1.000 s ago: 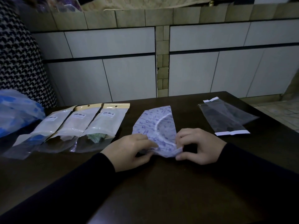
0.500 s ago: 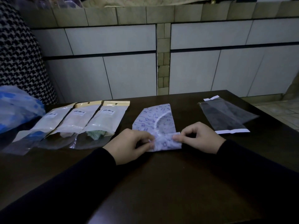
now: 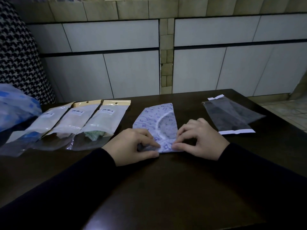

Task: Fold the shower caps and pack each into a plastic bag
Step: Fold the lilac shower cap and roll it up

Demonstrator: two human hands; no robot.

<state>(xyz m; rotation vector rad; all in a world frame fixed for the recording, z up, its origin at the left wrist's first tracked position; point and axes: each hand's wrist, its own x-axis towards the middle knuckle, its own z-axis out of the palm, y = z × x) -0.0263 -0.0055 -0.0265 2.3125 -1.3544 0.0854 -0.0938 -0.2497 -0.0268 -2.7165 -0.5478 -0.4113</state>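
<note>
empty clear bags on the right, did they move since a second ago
No. The empty clear bags lie at the same spot by the table's far right corner; only the camera view shifted slightly.

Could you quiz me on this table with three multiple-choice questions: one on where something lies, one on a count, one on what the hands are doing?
1. Where do the empty clear bags lie?
A. right of the shower cap
B. left of it
C. under it

2. How many packed bags lie in the row on the left?
A. one
B. three
C. five

3. What are the hands doing?
A. resting apart on the table
B. both pinching the cap's near edge
C. holding a bag open

Answers: 1 A, they lie past the right hand. 2 B, three packed bags side by side. 3 B, left hand and right hand pinch the shower cap at its folded near edge.
</note>
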